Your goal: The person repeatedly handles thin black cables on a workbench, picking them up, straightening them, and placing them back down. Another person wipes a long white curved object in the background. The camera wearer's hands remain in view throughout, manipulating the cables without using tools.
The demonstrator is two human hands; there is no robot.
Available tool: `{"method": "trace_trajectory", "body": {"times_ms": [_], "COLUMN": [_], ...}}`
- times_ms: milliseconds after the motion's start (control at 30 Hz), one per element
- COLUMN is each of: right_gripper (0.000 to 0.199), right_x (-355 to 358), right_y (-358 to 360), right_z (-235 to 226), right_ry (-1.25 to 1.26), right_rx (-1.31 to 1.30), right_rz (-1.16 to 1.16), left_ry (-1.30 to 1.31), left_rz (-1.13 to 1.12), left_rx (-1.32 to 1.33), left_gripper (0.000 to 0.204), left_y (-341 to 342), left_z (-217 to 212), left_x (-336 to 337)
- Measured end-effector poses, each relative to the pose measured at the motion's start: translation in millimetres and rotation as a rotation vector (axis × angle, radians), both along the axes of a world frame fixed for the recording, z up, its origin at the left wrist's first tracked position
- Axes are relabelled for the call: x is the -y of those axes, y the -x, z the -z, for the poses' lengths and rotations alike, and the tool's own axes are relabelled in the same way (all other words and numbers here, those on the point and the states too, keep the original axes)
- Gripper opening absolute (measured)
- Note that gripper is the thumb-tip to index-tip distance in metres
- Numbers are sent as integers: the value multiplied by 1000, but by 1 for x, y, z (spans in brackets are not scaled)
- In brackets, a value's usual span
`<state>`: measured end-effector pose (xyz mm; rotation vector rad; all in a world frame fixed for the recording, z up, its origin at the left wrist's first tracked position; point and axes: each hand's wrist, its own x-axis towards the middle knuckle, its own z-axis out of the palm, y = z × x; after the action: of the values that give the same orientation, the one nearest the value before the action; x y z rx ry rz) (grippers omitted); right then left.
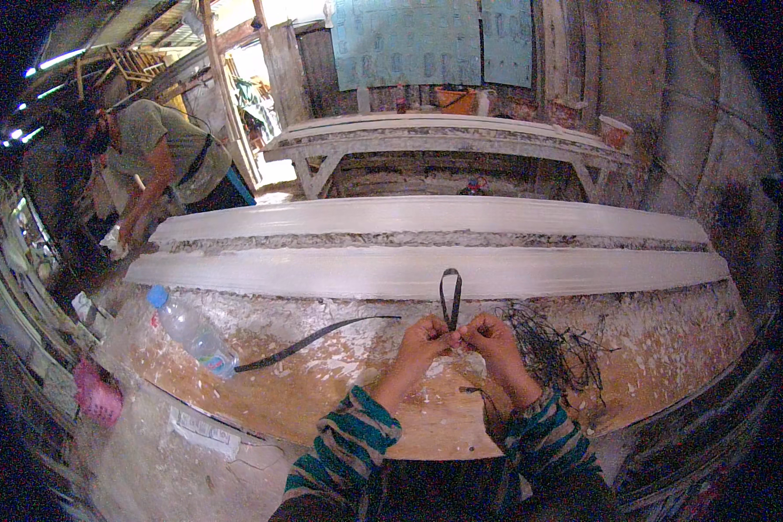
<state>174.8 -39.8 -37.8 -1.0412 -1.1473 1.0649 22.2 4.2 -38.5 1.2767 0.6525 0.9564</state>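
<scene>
Both hands meet at the middle of the plaster-spattered wooden tabletop (322,391), forearms in striped green sleeves entering from the lower edge. The left hand (423,341) and the right hand (489,337) touch at the fingertips, and each grip is clenched on the lower ends of a short dark strip loop (450,296), which stands upright between them and rises just above the knuckles, in front of the near white moulding. Just to the right of the right hand lies a loose tangle of dark fibres (555,352), spread over the tabletop and reaching toward the wrist. To the left of the left hand a long dark strip (313,341) lies flat, curving from near the hands toward a clear plastic bottle with a blue cap (191,331), which lies on its side near the left end of the tabletop; whether strip and bottle touch cannot be told. Beyond the hands two long white plaster mouldings (426,271) run side by side across the tabletop. Farther back stands a second white bench (444,139). At the far left another person (161,152) bends over the end of the mouldings. A pink basket (97,398) sits low at the left.
</scene>
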Motion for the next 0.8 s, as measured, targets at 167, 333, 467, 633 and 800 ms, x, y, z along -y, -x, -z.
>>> {"method": "trace_trajectory", "body": {"times_ms": [167,333,467,633,800], "right_gripper": [7,10,12,12,15], "right_x": [1,3,6,10,10], "right_y": [-3,-3,4,5,5], "right_z": [-5,-11,-15,-22,-19], "right_ry": [44,72,35,15,34], "right_rx": [56,126,2,107,105], "right_rz": [-12,18,27,48,92], "left_ry": [83,70,60,116,68], "left_rz": [31,-1,-10,-3,-5], "left_rx": [83,-7,-108,88,64], "left_gripper": [19,18,19,20,14], "left_y": [1,4,6,2,1], "left_z": [-5,-14,-20,-16,-12], "left_x": [2,5,8,9,7]}}
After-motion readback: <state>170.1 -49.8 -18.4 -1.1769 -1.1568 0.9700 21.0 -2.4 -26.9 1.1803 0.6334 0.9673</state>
